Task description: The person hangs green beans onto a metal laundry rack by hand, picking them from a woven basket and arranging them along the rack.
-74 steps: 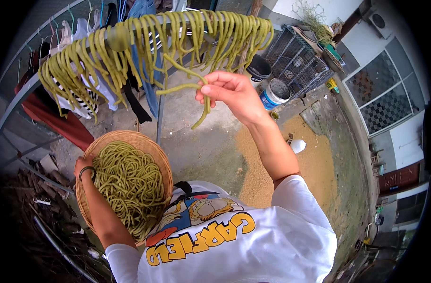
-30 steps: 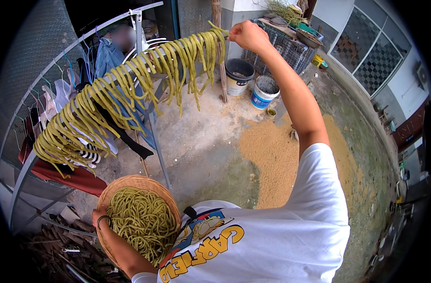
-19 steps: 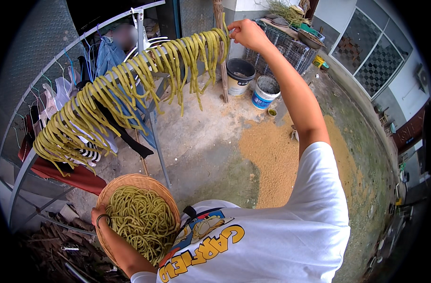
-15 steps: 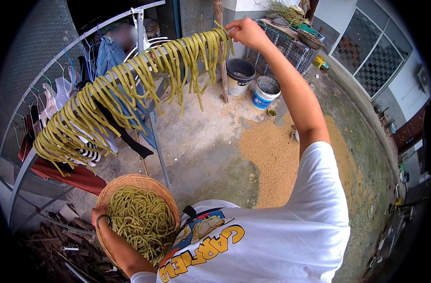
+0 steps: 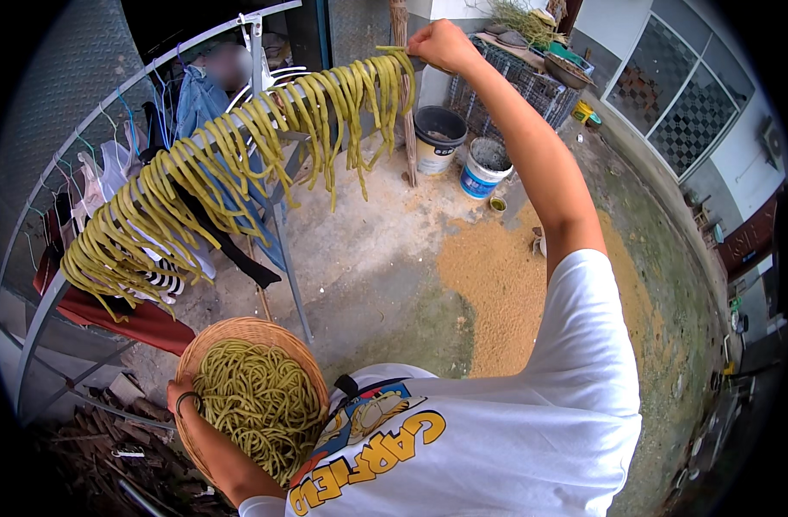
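Observation:
A round wicker basket heaped with long green beans is at my left side. My left hand is closed on its outer rim. Up at the far end of the metal rack, my right hand pinches one long bean, whose free end points left above the bar. A dense row of beans hangs folded over the bar, from the near left up to my right hand. Part of the pinched bean is hidden by my fingers.
Clothes on hangers, among them blue jeans, hang behind the rack. Beyond it stand a black bucket, a white and blue bucket and a wire cage. Tan grain lies spread on the ground. Firewood is piled lower left.
My right hand has risen slightly, and the bean in it has swung from hanging by the bar's end to pointing left above it. My left hand and the basket stay put.

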The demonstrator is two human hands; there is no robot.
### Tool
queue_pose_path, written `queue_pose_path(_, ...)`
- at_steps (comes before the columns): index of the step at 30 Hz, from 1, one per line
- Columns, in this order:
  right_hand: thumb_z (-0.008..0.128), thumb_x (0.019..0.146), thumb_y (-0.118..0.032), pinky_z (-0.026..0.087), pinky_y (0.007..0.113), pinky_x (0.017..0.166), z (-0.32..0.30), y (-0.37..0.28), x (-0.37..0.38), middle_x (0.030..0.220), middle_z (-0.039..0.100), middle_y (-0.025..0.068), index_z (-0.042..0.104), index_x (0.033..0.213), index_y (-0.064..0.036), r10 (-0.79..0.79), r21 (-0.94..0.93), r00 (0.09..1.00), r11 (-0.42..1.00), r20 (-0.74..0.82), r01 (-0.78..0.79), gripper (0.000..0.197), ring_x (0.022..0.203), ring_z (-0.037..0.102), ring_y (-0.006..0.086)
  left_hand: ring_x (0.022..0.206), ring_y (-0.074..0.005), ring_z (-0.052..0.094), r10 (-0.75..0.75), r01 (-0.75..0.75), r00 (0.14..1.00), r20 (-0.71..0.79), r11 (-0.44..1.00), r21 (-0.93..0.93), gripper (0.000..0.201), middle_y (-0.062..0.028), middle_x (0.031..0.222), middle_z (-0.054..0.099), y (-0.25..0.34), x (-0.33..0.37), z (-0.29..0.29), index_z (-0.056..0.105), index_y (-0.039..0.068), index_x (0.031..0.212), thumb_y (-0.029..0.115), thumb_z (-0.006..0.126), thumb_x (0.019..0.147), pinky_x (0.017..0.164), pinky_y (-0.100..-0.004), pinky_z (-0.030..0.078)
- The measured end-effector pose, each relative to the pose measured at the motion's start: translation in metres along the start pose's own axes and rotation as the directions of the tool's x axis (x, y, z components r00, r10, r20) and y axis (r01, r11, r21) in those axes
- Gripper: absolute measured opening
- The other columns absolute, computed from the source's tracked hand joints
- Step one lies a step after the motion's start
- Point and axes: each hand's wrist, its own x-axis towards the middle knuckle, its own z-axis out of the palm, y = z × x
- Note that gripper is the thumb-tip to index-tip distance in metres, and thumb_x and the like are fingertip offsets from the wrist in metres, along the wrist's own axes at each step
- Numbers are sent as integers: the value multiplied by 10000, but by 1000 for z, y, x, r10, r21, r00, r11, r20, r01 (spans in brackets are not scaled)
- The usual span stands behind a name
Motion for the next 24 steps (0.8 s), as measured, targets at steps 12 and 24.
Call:
queue_pose_path(12, 572, 789, -106, 564, 278, 625, 4, 0, 11, 732, 700, 55, 726, 934, -87, 102, 232, 975, 962, 196, -147, 213, 563, 661, 138, 1046, -367, 599, -10, 10, 1000, 9, 1000, -1, 648, -190, 1148, 621, -7, 8, 7, 609, 43, 1138, 578, 554, 776, 881, -469, 471)
queue_pose_path(24, 591, 797, -25, 545, 290, 611, -5, 4, 2, 785, 678, 85, 700, 1073, -103, -157, 166, 974, 977, 161, 130, 306, 680, 640, 130, 1078, -371, 583, -22, 22, 1000, -6, 1000, -2, 639, -190, 1161, 614, -9, 0, 2, 599, 66, 1151, 568, 568, 756, 905, -452, 452)
